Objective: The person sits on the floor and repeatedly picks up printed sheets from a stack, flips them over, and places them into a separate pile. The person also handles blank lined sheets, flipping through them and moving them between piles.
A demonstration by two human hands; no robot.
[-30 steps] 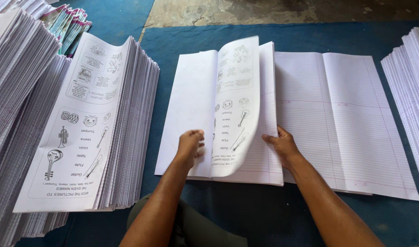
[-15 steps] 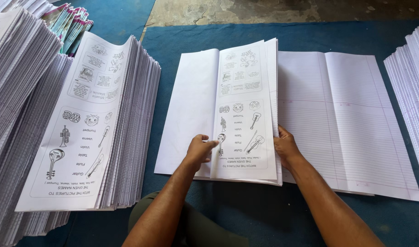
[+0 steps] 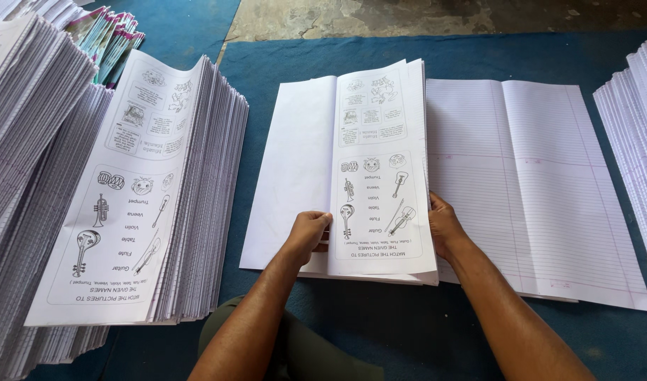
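Note:
A sheaf of paper lies folded on the blue mat, its top face printed with drawings of musical instruments. A blank white sheet half spreads out to its left. My left hand curls over the sheaf's lower left edge with the fingers bent. My right hand holds the sheaf's lower right edge, fingers tucked under the pages. Both forearms reach in from the bottom of the view.
Open lined sheets lie to the right of the sheaf. A tall stack of folded printed sheaves stands at the left, with more white stacks behind it. Colourful covers sit top left, another paper stack far right.
The printed page that stood curved upright has been folded over and now lies flat on the sheaf. Both hands stayed at the lower edge, shifting slightly.

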